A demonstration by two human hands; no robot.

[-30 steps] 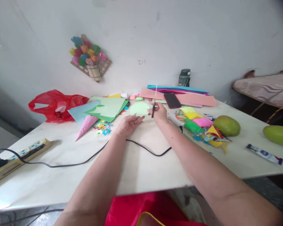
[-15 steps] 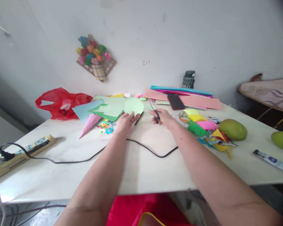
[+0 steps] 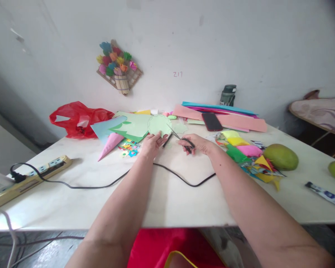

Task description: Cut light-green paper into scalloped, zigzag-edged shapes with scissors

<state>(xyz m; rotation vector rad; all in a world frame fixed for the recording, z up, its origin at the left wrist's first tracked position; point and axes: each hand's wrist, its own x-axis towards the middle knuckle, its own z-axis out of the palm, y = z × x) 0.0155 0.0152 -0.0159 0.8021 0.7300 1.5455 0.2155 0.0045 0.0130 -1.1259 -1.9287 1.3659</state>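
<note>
On the pale wall (image 3: 212,44) hangs a small lattice rack (image 3: 135,74) with many-coloured flowers (image 3: 117,57) above a bundle of sticks (image 3: 121,83), a handwritten 217 (image 3: 178,74) to its right and, farther right, a dark green bottle (image 3: 228,95) standing before the wall. A crumpled red plastic bag (image 3: 72,115) lies at the table's (image 3: 184,208) far left; nearer, a beige power strip (image 3: 39,178) holds a black plug (image 3: 18,176), its cord (image 3: 100,188) snaking across the tabletop. To the right lie a dark phone (image 3: 211,121), yellow, pink and green packets (image 3: 249,150), two green fruits (image 3: 281,157) and a white-and-blue tube (image 3: 326,194).

Scissors (image 3: 177,136) at round green paper (image 3: 158,125)
</note>
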